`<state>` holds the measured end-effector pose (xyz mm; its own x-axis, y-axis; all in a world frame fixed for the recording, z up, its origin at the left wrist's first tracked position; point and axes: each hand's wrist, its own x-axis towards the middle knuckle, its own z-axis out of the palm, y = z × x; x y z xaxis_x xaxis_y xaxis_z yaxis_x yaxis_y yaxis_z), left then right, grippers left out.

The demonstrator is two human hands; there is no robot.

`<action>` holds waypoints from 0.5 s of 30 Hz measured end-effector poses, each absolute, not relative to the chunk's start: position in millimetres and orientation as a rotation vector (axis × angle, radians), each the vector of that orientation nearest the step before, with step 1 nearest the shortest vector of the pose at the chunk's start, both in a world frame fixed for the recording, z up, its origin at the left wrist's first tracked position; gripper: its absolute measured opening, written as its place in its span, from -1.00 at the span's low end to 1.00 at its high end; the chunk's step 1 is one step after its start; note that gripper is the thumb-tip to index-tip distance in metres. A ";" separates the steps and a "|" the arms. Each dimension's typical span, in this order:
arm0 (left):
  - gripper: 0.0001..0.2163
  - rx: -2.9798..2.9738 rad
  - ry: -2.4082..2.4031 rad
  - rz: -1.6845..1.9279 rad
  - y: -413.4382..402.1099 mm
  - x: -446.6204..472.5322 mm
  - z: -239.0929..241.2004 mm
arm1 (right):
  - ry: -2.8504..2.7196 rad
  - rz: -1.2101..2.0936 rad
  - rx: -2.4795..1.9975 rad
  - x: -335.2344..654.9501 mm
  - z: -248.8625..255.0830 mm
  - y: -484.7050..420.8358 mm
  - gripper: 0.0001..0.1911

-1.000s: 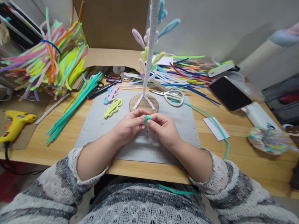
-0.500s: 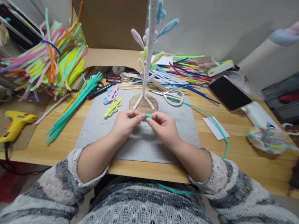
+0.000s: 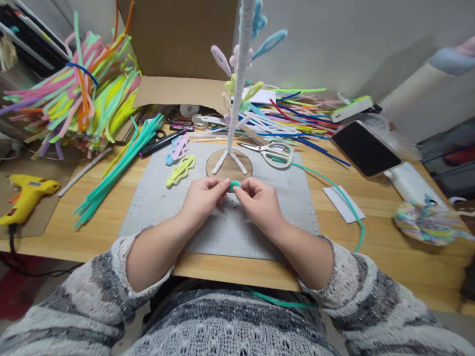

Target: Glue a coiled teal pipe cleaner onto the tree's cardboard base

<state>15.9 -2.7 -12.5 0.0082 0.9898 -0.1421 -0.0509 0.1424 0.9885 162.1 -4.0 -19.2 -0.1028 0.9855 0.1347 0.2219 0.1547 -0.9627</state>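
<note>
A small coil of green pipe cleaner point(image 3: 234, 185) is pinched between the fingertips of my left hand point(image 3: 205, 197) and my right hand point(image 3: 259, 203). Both hands are closed on it, low over the grey cutting mat point(image 3: 233, 238). Just beyond them a white wrapped stem point(image 3: 240, 74) stands upright, its split foot on a round base point(image 3: 234, 164). Pipe-cleaner flowers and loops point(image 3: 258, 18) in blue, pink and yellow show behind the stem. Left of my hands lie a yellow zigzag pipe-cleaner piece point(image 3: 181, 170) and a pink and blue one point(image 3: 178, 149).
White-handled scissors point(image 3: 277, 154) lie at the mat's back edge, near a long green pipe cleaner point(image 3: 339, 189). Green pipe cleaners point(image 3: 116, 174) and a yellow glue gun point(image 3: 26, 197) are at left. A phone point(image 3: 366, 148) sits at right, and a big pipe-cleaner bundle point(image 3: 84, 89) at back left.
My hands stay in nearly the same place, still pinching the green pipe cleaner. The coil shows slightly differently between my fingertips, and the whole view has shifted a little.
</note>
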 end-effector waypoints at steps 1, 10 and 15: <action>-0.72 1.044 1.209 1.132 -2.7 16.3 -12.5 | -1.507 1.030 -1.231 162.3 -19.0 -3.7 -0.75; -0.69 0.965 1.093 1.108 -1.9 15.3 -11.0 | -1.504 1.002 -1.251 164.4 -21.9 0.6 -0.74; -0.69 1.016 1.143 1.069 -3.1 16.2 -9.0 | -1.490 1.004 -1.261 164.7 -21.3 0.8 -0.75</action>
<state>16.2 -3.1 -9.0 0.0920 0.9787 -0.1834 -0.1178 0.1936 0.9740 164.7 0.8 -21.3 -0.0614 0.9890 0.1342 0.2470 0.1454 -0.9581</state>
